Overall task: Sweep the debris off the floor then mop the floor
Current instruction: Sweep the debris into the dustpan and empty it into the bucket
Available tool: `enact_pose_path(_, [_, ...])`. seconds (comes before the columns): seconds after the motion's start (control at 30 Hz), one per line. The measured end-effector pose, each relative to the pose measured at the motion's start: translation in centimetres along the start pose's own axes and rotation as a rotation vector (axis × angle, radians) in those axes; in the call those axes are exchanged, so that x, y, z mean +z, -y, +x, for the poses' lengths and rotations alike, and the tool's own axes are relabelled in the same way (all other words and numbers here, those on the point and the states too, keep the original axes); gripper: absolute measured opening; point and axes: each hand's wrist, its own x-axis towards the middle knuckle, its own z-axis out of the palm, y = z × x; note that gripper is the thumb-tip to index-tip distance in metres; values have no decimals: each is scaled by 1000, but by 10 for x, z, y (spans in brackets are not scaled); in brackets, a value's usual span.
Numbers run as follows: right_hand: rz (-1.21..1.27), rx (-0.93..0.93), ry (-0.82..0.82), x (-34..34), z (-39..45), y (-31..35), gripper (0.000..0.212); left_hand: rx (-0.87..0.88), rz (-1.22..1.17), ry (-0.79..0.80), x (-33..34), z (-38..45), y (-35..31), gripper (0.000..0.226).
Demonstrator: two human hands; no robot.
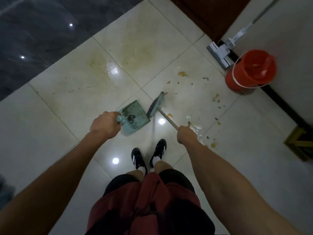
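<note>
The person stands over the pale glossy tiled floor [71, 92] with a tool in each fist; the left hand [105, 124] is curled tight round the upright handle of the pale blue-green plastic dustpan [134, 114], fingers wrapped and pressed together, so the pan sits flat with its open lip turned toward the broom; the right hand [185, 134] grips the thin wooden stick of the dark-bristled broom [155, 106], fingers closed round it (the fingertips themselves are hidden from where I look); the brush head sits just beside the pan's mouth, angled, I'd judge, to push scraps in. A little dark rubbish already lies in the pan; most of the yellowish scattered debris [182, 74] lies well beyond the broom, off to the right of the right hand, with a crumpled clear wrapper [197, 131] just beside that fist. The grey flat mop [220, 55] and red plastic bucket [250, 70] wait by the wall, untouched; sweeping looks barely begun.
</note>
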Motion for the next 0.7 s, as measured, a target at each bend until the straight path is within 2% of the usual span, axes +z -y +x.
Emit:
enact_pose_path(0.3, [165,142,-2,44,-41,-50,29,135,81,50,12,-15,-42,14])
enact_pose_path(0.53, [209,243,2,82,-75,-124,37,221,168,66,46,-40,-104,17])
enact_pose_path(0.7, [252,329,18,103,-100,-182,30,271,215,72,70,-65,-151,14])
